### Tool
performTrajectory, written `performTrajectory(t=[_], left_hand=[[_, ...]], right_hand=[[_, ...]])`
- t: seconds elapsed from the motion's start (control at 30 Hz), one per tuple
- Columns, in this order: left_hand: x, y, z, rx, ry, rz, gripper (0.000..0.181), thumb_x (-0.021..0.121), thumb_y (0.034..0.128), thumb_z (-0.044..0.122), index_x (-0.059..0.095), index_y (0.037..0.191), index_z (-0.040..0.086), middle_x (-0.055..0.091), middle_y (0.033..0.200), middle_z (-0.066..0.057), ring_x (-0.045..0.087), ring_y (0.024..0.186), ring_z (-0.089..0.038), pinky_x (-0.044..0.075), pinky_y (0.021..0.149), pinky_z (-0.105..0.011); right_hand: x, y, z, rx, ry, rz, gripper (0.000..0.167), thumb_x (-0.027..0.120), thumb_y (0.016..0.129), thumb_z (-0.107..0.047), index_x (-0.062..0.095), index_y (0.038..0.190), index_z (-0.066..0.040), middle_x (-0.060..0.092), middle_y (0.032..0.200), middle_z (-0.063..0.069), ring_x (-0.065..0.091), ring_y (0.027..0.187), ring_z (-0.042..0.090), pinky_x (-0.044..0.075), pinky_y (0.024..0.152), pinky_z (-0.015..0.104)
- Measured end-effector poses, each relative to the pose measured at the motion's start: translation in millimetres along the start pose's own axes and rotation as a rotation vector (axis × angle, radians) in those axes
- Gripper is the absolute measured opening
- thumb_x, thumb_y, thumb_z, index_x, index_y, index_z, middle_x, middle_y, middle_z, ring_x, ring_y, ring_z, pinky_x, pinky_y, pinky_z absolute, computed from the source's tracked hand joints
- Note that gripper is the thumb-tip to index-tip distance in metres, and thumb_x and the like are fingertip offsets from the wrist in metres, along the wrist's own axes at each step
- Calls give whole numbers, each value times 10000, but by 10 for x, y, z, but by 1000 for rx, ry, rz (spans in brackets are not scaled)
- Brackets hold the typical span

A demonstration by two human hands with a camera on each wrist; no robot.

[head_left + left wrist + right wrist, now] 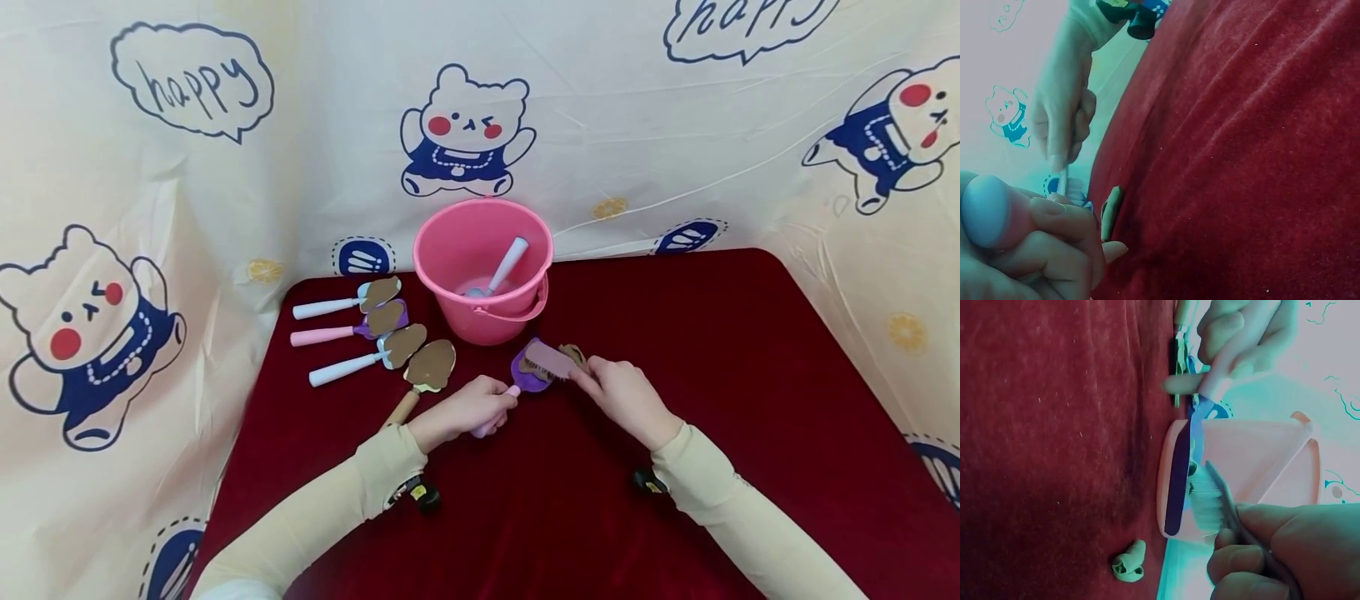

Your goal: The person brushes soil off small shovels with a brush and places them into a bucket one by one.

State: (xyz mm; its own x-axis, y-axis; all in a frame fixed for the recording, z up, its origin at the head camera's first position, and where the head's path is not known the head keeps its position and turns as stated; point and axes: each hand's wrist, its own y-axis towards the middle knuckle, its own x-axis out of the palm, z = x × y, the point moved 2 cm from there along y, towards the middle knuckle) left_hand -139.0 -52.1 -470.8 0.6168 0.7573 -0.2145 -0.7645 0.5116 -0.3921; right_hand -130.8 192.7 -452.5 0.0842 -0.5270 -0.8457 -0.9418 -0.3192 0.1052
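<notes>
Currently, a pink-handled purple trowel (531,384) is gripped in the left hand (483,405) above the desk (712,325), near a pink bucket (483,325), while a brush (551,361) is held by the right hand (624,396), bristles (1205,506) over the blade (1179,481).

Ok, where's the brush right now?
In the head view, the brush is just right of centre, in the right hand, over the purple shovel the left hand grips.

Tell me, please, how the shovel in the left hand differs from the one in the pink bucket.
The held shovel has a pink handle; the bucketed shovel, a pale blue one. The left hand grips the held shovel, whereas the bucketed shovel slants, handle up, inside the pink bucket. Both have straight handles.
</notes>
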Motion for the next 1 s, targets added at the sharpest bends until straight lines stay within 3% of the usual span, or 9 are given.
performTrajectory(t=[0.27,0.57,0.83,1.0], left_hand=[[-24,4,49,7,-15,3,300,521,999,116,528,704,63,523,561,-17,436,430,-58,416,471,-203],[-46,-10,59,14,-24,-3,297,522,999,114,524,708,56,513,547,-3,427,422,-54,403,470,-198],[-58,-8,101,36,-37,-8,327,502,1030,120,514,711,53,511,552,-13,440,420,-64,403,462,-201],[-61,-19,108,26,-40,-18,314,501,1026,111,519,717,60,517,562,-12,439,419,-58,414,471,-194]], right_hand=[[10,11,-76,-39,59,-83,293,643,1048,-270,609,786,-145,407,576,-85,370,485,45,351,468,229],[-34,16,-33,-11,-8,40,338,652,1044,-241,536,751,-119,363,573,-69,331,472,57,307,441,235],[5,22,-72,-34,61,-52,285,654,1042,-294,612,797,-153,398,582,-90,365,480,45,350,461,232],[2,27,-57,-23,26,-37,297,652,1043,-283,600,783,-148,383,575,-86,351,474,49,338,456,234]])
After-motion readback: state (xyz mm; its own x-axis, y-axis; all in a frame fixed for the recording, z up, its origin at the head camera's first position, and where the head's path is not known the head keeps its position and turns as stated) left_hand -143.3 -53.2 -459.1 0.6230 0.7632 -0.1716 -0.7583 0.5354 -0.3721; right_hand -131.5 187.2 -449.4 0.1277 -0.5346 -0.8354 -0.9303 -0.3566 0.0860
